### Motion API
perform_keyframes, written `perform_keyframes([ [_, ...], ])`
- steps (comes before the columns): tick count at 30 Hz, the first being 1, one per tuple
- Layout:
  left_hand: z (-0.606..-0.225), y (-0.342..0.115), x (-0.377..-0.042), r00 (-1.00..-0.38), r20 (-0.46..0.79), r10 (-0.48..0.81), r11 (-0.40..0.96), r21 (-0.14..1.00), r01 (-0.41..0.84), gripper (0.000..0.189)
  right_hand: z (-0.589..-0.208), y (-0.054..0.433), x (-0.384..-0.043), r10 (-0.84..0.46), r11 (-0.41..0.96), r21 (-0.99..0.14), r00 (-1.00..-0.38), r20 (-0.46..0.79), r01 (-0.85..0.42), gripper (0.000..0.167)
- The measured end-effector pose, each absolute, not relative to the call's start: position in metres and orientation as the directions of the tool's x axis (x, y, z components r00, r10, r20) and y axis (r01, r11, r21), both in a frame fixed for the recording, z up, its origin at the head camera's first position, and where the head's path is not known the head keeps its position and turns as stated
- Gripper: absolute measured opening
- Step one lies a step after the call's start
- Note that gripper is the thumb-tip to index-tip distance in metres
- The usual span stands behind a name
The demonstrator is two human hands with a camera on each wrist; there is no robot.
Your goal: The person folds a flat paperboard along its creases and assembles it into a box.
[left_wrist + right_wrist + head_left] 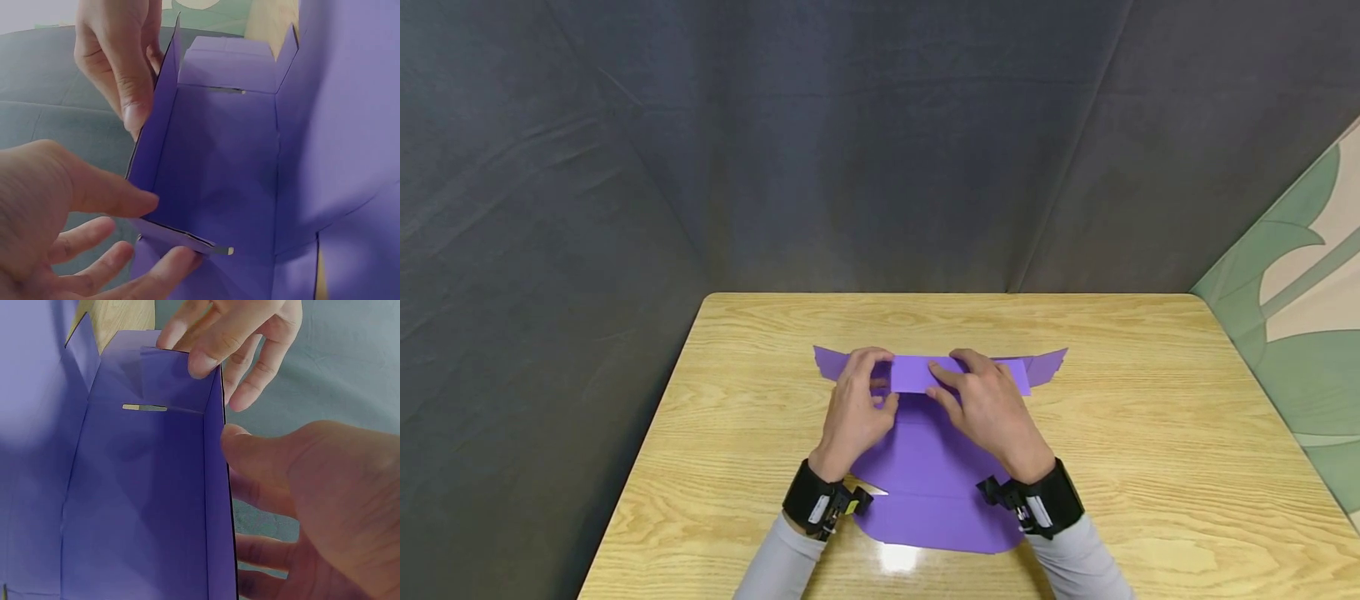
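A partly folded purple cardboard box (925, 458) lies on the table, its near panel spread flat toward me. My left hand (853, 417) pinches a small end flap (181, 237) at the left corner, thumb inside and a finger on the outer face. With thumb and fingers on either side, my right hand (992, 412) holds the raised long wall (913, 375). Inside the box, a narrow slot (145, 408) shows in the base near that end flap. The right hand partly covers the wall's right portion in the head view.
The wood-grain table (745, 400) extends to both sides of the box. Angled side flaps (1048, 365) stick out at the box's far left and right. Dark grey cloth (880, 167) hangs behind the table, and a green leaf-patterned surface (1285, 358) is at the right.
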State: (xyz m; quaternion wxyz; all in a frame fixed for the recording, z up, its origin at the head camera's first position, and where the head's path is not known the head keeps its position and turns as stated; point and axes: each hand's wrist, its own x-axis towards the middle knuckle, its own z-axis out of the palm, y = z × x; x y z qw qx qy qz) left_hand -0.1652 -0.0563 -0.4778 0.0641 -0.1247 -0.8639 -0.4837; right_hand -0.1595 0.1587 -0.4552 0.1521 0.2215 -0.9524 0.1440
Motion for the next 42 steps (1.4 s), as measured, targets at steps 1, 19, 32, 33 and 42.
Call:
perform_keyframes([
  [1, -0.477, -0.057, -0.165, -0.961, 0.229, 0.152, 0.515, 0.812, 0.275, 0.052, -0.455, 0.159, -0.16, -0.377, 0.862, -0.206, -0.856, 0.353, -0.464, 0.038],
  [19, -0.471, -0.093, -0.167, -0.982, -0.019, 0.188, 0.681, 0.723, 0.117, 0.016, -0.454, 0.161, -0.156, -0.368, 0.863, -0.218, -0.863, 0.348, -0.456, 0.037],
  [32, -0.481, -0.089, -0.17, -0.976, -0.079, 0.204, 0.645, 0.761, 0.073, 0.019, -0.457, 0.159, -0.157, -0.371, 0.862, -0.21, -0.857, 0.358, -0.461, 0.037],
  [33, -0.481, -0.089, -0.17, -0.976, -0.081, 0.201, 0.644, 0.762, 0.069, 0.02, -0.457, 0.159, -0.157, -0.371, 0.862, -0.211, -0.857, 0.358, -0.462, 0.037],
  [42, -0.483, -0.091, -0.175, -0.982, -0.086, 0.169, 0.625, 0.78, 0.04, 0.021, -0.457, 0.159, -0.159, -0.377, 0.859, -0.205, -0.851, 0.366, -0.469, 0.037],
])
